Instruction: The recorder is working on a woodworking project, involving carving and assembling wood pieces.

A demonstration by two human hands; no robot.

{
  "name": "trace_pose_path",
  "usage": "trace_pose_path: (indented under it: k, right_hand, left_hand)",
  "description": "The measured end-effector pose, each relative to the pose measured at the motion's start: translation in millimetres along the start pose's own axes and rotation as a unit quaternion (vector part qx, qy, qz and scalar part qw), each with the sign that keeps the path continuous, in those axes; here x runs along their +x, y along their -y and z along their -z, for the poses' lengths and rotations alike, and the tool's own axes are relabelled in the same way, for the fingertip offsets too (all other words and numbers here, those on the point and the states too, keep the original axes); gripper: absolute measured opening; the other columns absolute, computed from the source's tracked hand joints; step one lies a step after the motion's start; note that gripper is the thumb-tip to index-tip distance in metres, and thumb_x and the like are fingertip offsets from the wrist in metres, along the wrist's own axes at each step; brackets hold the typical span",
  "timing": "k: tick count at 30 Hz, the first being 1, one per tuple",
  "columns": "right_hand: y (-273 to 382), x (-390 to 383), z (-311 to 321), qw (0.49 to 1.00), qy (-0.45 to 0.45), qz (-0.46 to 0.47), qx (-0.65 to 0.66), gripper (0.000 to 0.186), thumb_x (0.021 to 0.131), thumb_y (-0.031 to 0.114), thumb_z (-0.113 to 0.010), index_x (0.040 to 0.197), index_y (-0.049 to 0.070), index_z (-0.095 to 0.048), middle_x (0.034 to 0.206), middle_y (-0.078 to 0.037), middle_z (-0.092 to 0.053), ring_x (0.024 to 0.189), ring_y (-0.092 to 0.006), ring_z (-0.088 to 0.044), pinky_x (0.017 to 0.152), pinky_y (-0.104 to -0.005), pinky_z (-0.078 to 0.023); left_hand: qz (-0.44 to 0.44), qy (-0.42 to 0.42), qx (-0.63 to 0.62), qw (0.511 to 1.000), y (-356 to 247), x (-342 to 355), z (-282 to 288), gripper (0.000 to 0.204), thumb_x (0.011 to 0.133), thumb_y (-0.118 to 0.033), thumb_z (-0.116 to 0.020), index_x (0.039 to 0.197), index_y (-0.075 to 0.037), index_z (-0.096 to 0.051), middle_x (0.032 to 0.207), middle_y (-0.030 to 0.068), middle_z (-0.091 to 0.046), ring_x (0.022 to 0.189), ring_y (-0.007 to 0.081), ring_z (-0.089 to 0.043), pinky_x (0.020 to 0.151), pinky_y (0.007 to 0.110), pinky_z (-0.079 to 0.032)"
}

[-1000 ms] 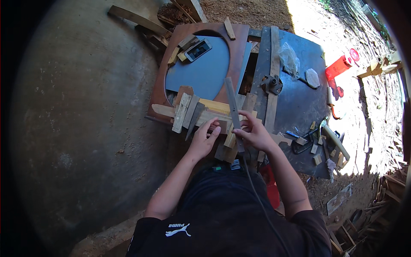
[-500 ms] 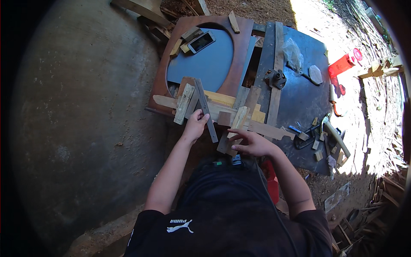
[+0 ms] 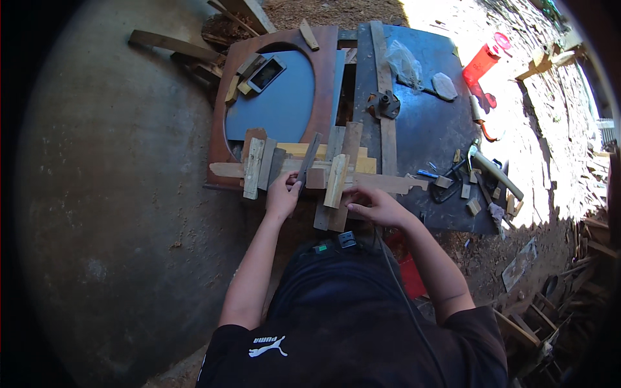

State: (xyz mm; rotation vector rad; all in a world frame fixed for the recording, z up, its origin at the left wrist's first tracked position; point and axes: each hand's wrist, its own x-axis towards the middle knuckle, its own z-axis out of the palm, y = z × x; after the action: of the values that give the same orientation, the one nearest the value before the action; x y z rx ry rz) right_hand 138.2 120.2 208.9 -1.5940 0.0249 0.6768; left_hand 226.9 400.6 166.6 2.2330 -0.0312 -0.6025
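My left hand [image 3: 283,195] is closed, pinching a narrow dark wood strip [image 3: 310,154] that stands tilted over a row of wood scraps. Close on its left lie a pale rough wood piece [image 3: 253,169] and a greyish wood piece [image 3: 266,165]. My right hand [image 3: 381,205] is open, thumb and fingers apart, its fingertips beside a light yellowish wood block [image 3: 336,181]. That block lies across longer strips, near a small brown wood block [image 3: 316,178]. A long flat board with a notched end [image 3: 388,183] runs to the right past my right hand.
A brown wooden panel with an oval opening [image 3: 326,77] carries a phone [image 3: 267,74] and small blocks. On the dark tabletop [image 3: 427,142] at right are a clamp-like metal part [image 3: 387,105], a plastic bag [image 3: 402,63], a hammer [image 3: 495,169] and a red bottle [image 3: 482,61].
The dark strip has turned from leaning left to leaning right in my left hand. My right fingers have come off the top of the light block to its side. The whole view has shifted.
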Motion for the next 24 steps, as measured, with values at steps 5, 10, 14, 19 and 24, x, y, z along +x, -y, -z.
trace_pose_path:
  k: [5, 10, 14, 19, 24]
  right_hand:
    - [-12.8, -6.8, 10.3, 0.995, -0.097, -0.014, 0.009, 0.039, 0.096, 0.023, -0.068, 0.13, 0.006, -0.062, 0.106, -0.011, -0.072, 0.099, -0.0205, -0.067, 0.09, -0.0365, -0.053]
    - [-32.3, -25.4, 22.9, 0.987, -0.145, -0.054, 0.04, 0.038, 0.097, 0.022, -0.066, 0.131, 0.004, -0.061, 0.105, -0.012, -0.071, 0.095, -0.0182, -0.068, 0.079, -0.0342, -0.056]
    - [-40.0, -40.7, 30.2, 0.975, -0.186, -0.102, 0.069, 0.037, 0.096, 0.02, -0.066, 0.129, 0.003, -0.062, 0.1, -0.01, -0.071, 0.085, -0.0165, -0.069, 0.078, -0.0323, -0.057]
    - [-65.4, -52.8, 45.7, 0.959, -0.275, -0.033, 0.06, 0.033, 0.096, 0.018, -0.065, 0.123, 0.0, -0.064, 0.095, -0.009, -0.072, 0.08, -0.014, -0.069, 0.077, -0.0308, -0.057]
    - [-124.6, -85.1, 113.2, 0.858, -0.511, -0.054, 0.001, 0.027, 0.089, 0.017, -0.068, 0.111, 0.001, -0.07, 0.09, -0.013, -0.074, 0.082, -0.0217, -0.071, 0.078, -0.0355, -0.056]
  left_hand:
    - [0.006, -0.081, 0.015, 0.997, 4.3, -1.1, 4.9, 0.028, 0.092, -0.003, -0.068, 0.119, -0.005, -0.07, 0.097, 0.0117, -0.072, 0.085, 0.0213, -0.071, 0.08, 0.033, -0.055]
    - [0.002, -0.069, 0.006, 0.998, -7.8, 6.5, 0.8, 0.025, 0.092, -0.007, -0.069, 0.117, -0.003, -0.071, 0.097, 0.011, -0.072, 0.087, 0.0186, -0.07, 0.08, 0.032, -0.055]
    - [-0.03, -0.064, 0.045, 0.996, -5.7, 13.3, -6.4, 0.024, 0.094, -0.01, -0.07, 0.115, 0.0, -0.07, 0.101, 0.0118, -0.072, 0.092, 0.0187, -0.07, 0.083, 0.032, -0.055]
    - [-0.043, -0.098, 0.079, 0.991, 25.0, 13.7, 3.3, 0.028, 0.094, -0.016, -0.07, 0.119, -0.003, -0.069, 0.106, 0.0134, -0.066, 0.093, 0.0232, -0.068, 0.079, 0.034, -0.054]
    - [-0.068, -0.073, 0.087, 0.991, 14.7, 8.6, 5.3, 0.029, 0.097, -0.015, -0.066, 0.123, -0.001, -0.065, 0.116, 0.0137, -0.063, 0.097, 0.0228, -0.066, 0.083, 0.033, -0.053]
